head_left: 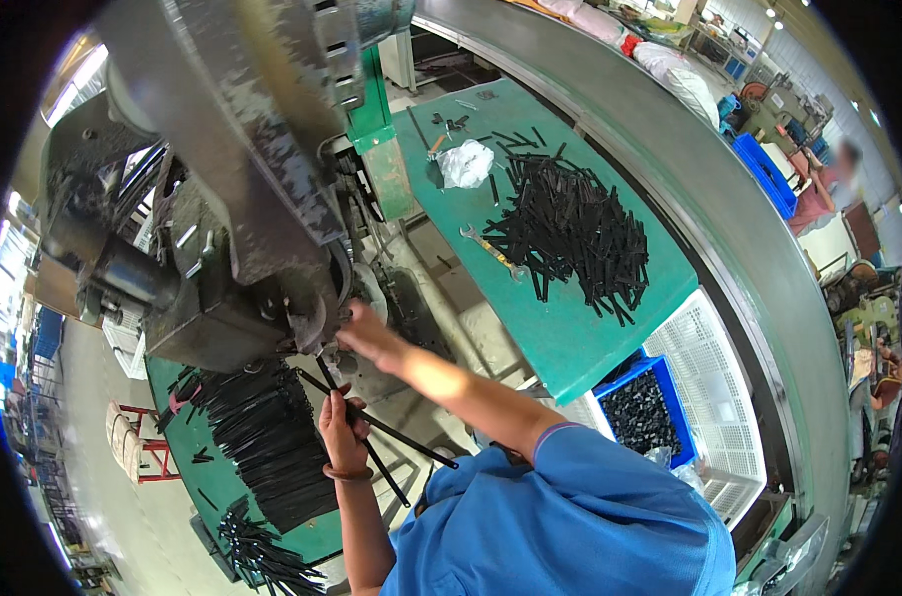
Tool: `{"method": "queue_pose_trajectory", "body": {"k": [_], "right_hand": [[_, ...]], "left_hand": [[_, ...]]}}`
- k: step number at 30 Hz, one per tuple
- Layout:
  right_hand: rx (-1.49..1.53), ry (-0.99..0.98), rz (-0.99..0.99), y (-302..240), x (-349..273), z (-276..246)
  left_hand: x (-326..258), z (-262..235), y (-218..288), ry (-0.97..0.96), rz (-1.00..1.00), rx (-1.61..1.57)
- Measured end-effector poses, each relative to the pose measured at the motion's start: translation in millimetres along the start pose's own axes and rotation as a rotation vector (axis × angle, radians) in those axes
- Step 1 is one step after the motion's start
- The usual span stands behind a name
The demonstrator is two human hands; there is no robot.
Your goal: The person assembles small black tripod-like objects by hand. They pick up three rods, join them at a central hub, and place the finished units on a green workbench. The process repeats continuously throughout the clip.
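Looking down past a blue sleeve (570,517) at the lower centre of the frame, we see the left hand (342,432) closed around two thin black rods (391,442) that cross each other and slant down to the right. The right hand (366,333) reaches up and left to the underside of a worn grey machine (222,199) filling the upper left; its fingers sit at the machine's lower edge, and we cannot tell whether they grip anything. A spread of black rods (267,437) lies on the green table (178,397) at lower left, just beside the left hand. At upper right a second green table (590,328) carries a loose pile of short black strips (575,228), a wrench (490,248) and a crumpled white bag (466,162). A blue crate (644,407) of black parts stands below it.
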State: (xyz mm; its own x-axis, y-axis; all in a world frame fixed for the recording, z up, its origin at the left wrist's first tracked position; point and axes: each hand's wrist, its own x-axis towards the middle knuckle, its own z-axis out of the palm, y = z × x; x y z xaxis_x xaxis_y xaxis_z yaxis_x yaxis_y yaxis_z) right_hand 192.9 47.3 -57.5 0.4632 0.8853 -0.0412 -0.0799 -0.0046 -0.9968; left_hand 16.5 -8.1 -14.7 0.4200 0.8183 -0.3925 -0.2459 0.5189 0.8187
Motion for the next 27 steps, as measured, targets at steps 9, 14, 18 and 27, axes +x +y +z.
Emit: {"method": "queue_pose_trajectory", "body": {"k": [9,14,18,27], "right_hand": [[-1.114,0.790,0.547,42,21,-322],[-0.984,0.805,0.602,61,40,-342],[-0.861,0.896,0.363,79,17,-383],[-1.489,0.822,0.247,27,-21,-360]], "left_hand": [[-7,0,2,0.128,0.005,0.055],[-11,8,6,0.138,0.011,0.071],[-13,1,3,0.130,0.018,0.073],[-13,-2,15,0.007,-0.083,-0.011]]}}
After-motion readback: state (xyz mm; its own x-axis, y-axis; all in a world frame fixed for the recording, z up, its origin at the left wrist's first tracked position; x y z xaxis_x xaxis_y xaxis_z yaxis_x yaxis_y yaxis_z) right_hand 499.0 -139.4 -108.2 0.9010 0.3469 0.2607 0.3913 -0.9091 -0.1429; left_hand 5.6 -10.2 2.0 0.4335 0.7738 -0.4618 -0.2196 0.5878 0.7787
